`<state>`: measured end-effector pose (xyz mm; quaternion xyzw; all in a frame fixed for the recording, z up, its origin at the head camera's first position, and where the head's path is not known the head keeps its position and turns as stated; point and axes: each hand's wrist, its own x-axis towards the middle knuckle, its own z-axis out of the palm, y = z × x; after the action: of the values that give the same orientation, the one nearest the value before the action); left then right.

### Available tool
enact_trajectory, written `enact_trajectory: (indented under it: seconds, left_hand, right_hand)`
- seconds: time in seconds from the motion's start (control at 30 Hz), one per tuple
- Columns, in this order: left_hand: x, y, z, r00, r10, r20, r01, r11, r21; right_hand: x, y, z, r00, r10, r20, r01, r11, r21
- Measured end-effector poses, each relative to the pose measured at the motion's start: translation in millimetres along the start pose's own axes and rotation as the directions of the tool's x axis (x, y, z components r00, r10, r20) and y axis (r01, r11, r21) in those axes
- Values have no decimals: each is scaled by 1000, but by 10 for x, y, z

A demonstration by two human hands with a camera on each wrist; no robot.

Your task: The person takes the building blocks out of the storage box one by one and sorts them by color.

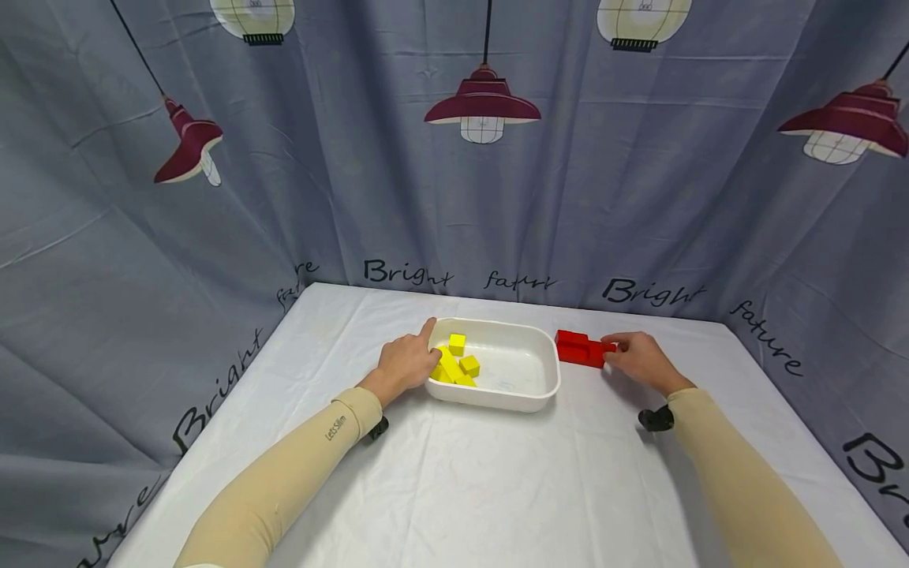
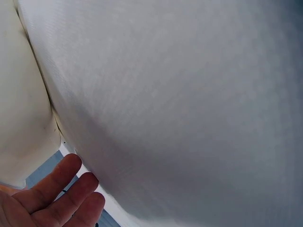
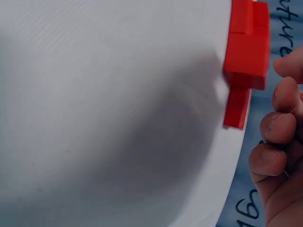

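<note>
The printed curtain (image 1: 398, 181) rises at twelve o'clock of the white table (image 1: 490, 489), on which a white tray (image 1: 521, 401) stands. Judged from how things lie, the work is partly done: one colour is in the tray, the other is outside it. The left hand (image 1: 407, 360) rests at the tray's nine o'clock end, index finger straight along the rim; I cannot tell whether the thumb pinches it. The right hand (image 1: 637, 359), at three o'clock, has its fingers loosely bent beside the far end of the red blocks (image 1: 571, 345) and seems to hold nothing. Those blocks lie on the table, just outside the tray between two and three o'clock, and appear to be the part left. The yellow blocks (image 1: 469, 365) sit inside, bunched towards nine o'clock; some overlap, so their count is unclear.

Only the head view shows the tray's inside. The left-wrist view adds the tray's outer wall, with three loosely extended fingers near seven o'clock. The right-wrist view shows a gap between the visible fingertips, at three o'clock, and the red blocks, which the head view makes look almost touching. It also shows seams and a low protruding piece among the red; whether they are joined is uncertain.
</note>
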<state>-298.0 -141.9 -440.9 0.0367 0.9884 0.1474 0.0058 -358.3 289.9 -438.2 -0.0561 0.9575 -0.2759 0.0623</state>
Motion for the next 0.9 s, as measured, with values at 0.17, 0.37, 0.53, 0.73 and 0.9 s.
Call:
enact_trajectory:
  seconds: [0.17,0.37,0.53,0.73,0.9]
  left_hand:
    - [-11,-4,3,1000,-3,5,3,1000,-3]
    - [-17,-14,13,1000,-1,3,1,1000,1]
    - [-2,-19,21,1000,4,-6,-3,1000,6]
    - [9,-17,13,1000,6,-10,-6,1000,10]
    - [2,-18,10,1000,10,-17,-10,1000,7]
  right_hand:
    - [-10,-120,-13,998,-51,-28,51,999,-2]
    - [-12,-297,-14,994,-106,-29,106,994,-8]
    - [-8,-446,-57,987,-158,-15,158,987,-11]
    - [26,-610,-94,980,-199,10,199,980,4]
    - [52,-743,-97,978,-205,41,204,979,22]
